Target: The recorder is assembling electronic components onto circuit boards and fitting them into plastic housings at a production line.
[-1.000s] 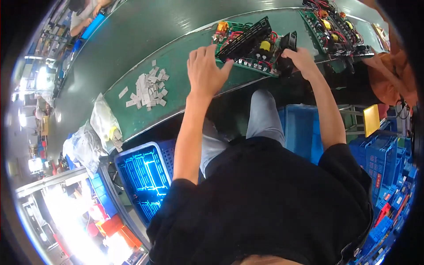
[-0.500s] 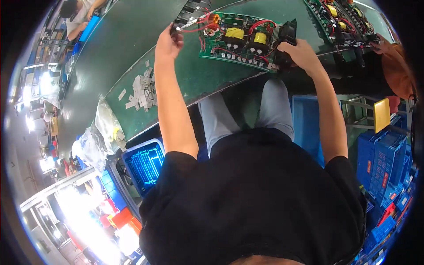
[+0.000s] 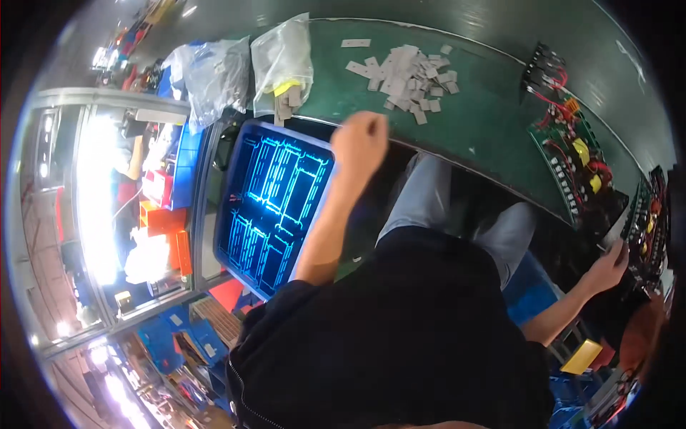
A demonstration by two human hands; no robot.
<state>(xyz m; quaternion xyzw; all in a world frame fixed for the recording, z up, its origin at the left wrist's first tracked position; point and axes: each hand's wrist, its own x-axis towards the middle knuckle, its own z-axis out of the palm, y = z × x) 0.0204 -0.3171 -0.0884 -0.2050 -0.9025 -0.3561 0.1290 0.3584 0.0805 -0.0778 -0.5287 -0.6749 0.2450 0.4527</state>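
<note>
My left hand [image 3: 359, 149] hangs over the table's front edge, beside the upper right corner of a blue-lined tray [image 3: 236, 168]. Its fingers are curled and slightly blurred, hiding whatever may be in them. To the far right, my right hand [image 3: 606, 272] has its fingers closed near the black end of a green circuit board [image 3: 564, 161]; what they grip cannot be made out. This board carries yellow-wrapped coils and red wires, with a black finned part [image 3: 544, 66] at its far end. A pile of small grey pads [image 3: 409, 77] lies on the green table [image 3: 479, 107].
Clear plastic bags [image 3: 214, 79] rest at the table's left end, one with grey pads at its mouth. A second circuit board [image 3: 649, 222] and another person's orange sleeve [image 3: 643, 332] are at far right. A metal-framed rack [image 3: 207, 214] stands left of the tray.
My view has turned left. My left hand has let go of the black finned part and moved left, close to the tray. My right hand now appears lower, beyond the board's black end.
</note>
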